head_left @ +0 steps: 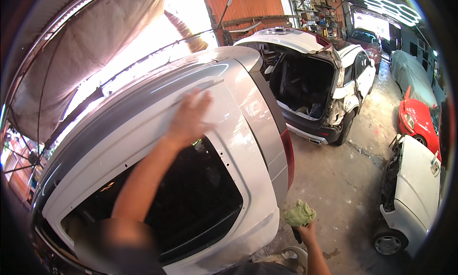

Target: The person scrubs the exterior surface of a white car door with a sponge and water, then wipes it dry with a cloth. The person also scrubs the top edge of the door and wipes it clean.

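Observation:
My left hand [190,116] lies with its fingers spread on the pale, whitish side panel [238,153] of a silver-grey vehicle, just above the dark window opening [191,194]. Motion smears its fingertips a little. Small holes dot the frame around that opening. Lower right, beside the vehicle's rear corner, my right hand [308,232] is closed around a crumpled light green cloth [301,214]. Something dark [296,236] sticks out under the cloth by the same hand; its kind cannot be made out.
A white car [296,41] with its rear opened up and damaged stands beyond. Along the right are a white car body [416,174], a red car [420,117] and a covered car [412,74]. Concrete floor [343,184] runs between them. A tarp [86,50] hangs at upper left.

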Tool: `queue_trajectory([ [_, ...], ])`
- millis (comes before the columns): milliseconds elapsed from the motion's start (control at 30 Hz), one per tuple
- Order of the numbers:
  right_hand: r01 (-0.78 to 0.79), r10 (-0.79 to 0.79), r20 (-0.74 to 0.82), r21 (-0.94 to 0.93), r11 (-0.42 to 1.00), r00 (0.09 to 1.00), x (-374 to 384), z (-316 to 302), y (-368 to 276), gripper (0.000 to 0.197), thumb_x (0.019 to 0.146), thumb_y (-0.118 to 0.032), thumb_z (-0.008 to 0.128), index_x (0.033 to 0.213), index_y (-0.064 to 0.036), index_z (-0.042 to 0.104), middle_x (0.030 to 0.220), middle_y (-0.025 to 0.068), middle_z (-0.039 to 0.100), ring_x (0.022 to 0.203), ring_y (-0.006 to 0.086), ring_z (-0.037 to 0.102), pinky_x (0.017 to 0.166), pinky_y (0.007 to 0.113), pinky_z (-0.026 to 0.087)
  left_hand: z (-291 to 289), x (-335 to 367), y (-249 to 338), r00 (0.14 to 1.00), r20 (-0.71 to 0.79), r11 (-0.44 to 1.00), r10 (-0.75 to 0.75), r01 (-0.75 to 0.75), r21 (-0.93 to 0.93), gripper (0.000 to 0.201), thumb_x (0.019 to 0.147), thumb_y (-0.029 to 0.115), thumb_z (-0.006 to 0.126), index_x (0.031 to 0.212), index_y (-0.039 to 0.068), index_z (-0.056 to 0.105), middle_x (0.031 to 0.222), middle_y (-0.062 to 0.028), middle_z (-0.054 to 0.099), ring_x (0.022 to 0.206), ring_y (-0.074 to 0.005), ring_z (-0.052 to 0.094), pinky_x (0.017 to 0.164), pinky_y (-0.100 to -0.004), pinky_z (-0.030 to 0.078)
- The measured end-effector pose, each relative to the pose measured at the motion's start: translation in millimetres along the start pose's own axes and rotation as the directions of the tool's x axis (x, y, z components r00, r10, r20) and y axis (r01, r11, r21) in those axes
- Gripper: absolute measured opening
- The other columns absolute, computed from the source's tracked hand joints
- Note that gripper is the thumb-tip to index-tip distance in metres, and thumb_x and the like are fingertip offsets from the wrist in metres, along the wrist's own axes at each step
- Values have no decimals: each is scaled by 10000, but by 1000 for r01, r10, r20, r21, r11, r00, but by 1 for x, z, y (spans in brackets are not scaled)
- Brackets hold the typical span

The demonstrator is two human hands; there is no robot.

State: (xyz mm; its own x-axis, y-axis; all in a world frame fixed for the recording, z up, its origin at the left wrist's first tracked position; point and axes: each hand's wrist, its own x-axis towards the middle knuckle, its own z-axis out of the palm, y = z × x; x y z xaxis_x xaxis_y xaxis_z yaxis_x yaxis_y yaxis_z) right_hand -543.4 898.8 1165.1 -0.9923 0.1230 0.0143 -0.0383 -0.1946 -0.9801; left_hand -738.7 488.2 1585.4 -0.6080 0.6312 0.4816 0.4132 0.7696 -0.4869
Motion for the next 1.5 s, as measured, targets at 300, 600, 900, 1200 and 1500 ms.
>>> queue_trajectory([
  [300, -32, 34, -103, 25, 999, 994, -34, -35, 11, 821, 748, -29, 853, 1434, -49, 404, 1346, 103, 581, 1209, 220, 606, 1065, 383, 484, -4, 29, -77, 961, 254, 948, 107, -176, 266, 838, 1029, 702, 315, 1639, 128, 286, 1715, -1, 244, 1601, -276, 106, 1320, -454, 78],
  [600, -24, 32, -140, 58, 998, 990, -62, -27, -2, 840, 723, -41, 857, 1423, -41, 393, 1343, 102, 578, 1218, 215, 597, 1079, 388, 470, 21, 95, -67, 955, 287, 965, 68, -136, 224, 813, 1041, 681, 318, 1646, 139, 266, 1725, -4, 210, 1606, -264, 73, 1324, -435, 56],
  [900, -66, 70, -122, 35, 997, 990, -60, -14, -7, 835, 723, -24, 848, 1425, -29, 395, 1344, 109, 586, 1211, 218, 608, 1073, 388, 481, 4, 65, -78, 955, 287, 967, 77, -142, 212, 810, 1038, 658, 364, 1652, 144, 240, 1732, 0, 186, 1607, -254, 66, 1326, -435, 57],
  [1200, -75, 75, -56, 6, 997, 996, -54, 3, -11, 836, 742, -40, 851, 1441, -33, 392, 1347, 111, 587, 1220, 225, 611, 1079, 396, 484, -18, 20, -93, 949, 302, 957, 88, -165, 239, 828, 1028, 656, 382, 1646, 122, 249, 1727, -21, 203, 1602, -278, 97, 1326, -439, 77],
  [1500, -79, 79, 0, 30, 996, 997, -49, 29, -31, 839, 755, -58, 858, 1451, -32, 391, 1356, 109, 585, 1226, 225, 609, 1070, 388, 490, -38, -29, -104, 946, 320, 952, 50, -142, 272, 847, 1007, 675, 405, 1640, 127, 275, 1724, 1, 212, 1600, -265, 106, 1328, -437, 85],
])
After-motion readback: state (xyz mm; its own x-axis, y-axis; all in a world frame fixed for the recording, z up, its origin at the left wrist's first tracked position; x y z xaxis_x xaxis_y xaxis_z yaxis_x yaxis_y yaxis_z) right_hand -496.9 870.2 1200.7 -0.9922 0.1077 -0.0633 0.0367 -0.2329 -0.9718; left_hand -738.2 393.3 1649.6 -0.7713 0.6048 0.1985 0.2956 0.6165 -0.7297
